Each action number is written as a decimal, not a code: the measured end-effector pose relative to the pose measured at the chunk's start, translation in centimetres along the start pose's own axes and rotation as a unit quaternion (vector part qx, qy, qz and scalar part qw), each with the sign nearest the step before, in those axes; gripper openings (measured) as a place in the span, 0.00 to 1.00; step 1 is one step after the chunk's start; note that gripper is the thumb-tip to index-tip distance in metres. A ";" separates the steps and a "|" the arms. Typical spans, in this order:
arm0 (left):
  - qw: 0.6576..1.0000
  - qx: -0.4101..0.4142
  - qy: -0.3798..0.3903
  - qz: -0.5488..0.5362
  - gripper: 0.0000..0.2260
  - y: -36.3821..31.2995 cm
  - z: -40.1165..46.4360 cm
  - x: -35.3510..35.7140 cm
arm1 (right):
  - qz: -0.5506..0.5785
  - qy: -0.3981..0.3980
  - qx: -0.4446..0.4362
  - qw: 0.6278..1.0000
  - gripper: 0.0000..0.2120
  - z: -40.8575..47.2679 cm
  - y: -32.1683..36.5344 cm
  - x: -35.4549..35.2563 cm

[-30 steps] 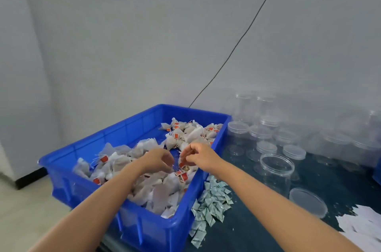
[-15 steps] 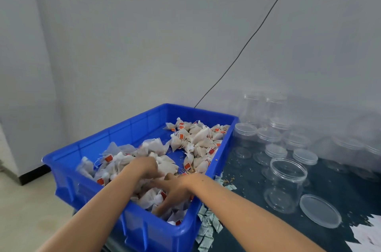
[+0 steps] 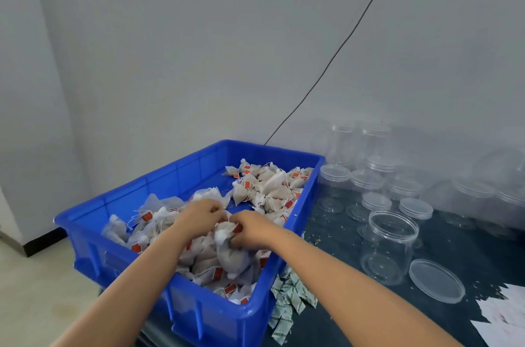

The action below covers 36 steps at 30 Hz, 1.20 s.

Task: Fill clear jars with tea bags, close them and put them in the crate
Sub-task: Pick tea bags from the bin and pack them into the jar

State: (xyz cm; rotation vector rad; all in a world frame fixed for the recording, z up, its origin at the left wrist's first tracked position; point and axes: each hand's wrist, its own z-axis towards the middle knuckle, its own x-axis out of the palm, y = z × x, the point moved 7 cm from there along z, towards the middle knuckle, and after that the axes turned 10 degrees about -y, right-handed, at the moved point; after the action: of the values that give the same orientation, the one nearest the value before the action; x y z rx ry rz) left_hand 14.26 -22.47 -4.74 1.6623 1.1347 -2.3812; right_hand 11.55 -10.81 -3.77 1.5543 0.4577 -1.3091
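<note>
1. Blue crate (image 3: 119,233), long axis running from near right to far left, heaped with tea bags (image 3: 267,185).
2. Left hand (image 3: 199,214) and right hand (image 3: 250,229), fingers curled, gripping bags.
3. Open clear jar (image 3: 387,247) upright, mouth up, on table (image 3: 468,250); lid (image 3: 436,280) flat beside.

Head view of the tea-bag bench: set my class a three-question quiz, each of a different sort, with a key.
1. True or false: the open jar already holds tea bags.
2. Its lid lies: A on the jar, B on the table beside it, C in the bin.
3. Fill in: both hands, left hand and right hand, are gathering tea bags in the blue ____.

Key: 1 false; 2 B; 3 bin.
</note>
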 end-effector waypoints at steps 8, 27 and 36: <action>0.911 -0.083 0.186 -0.359 0.16 -2.3 -2.6 1.7 | 0.122 -0.104 0.036 0.986 0.07 0.6 -3.1 -3.3; 0.797 -0.294 0.098 -0.518 0.19 0.7 -0.7 1.5 | 0.154 0.015 0.198 0.968 0.14 1.1 -3.3 0.7; 0.795 -0.316 -0.020 -0.518 0.19 1.7 -0.6 0.3 | -0.067 0.169 -0.013 0.983 0.32 0.9 1.3 6.5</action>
State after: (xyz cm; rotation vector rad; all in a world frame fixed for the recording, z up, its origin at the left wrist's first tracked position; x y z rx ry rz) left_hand 15.28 -23.20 -6.03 0.7892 2.9409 -1.8540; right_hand 14.31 -14.09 -8.87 1.7542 0.8013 -1.1348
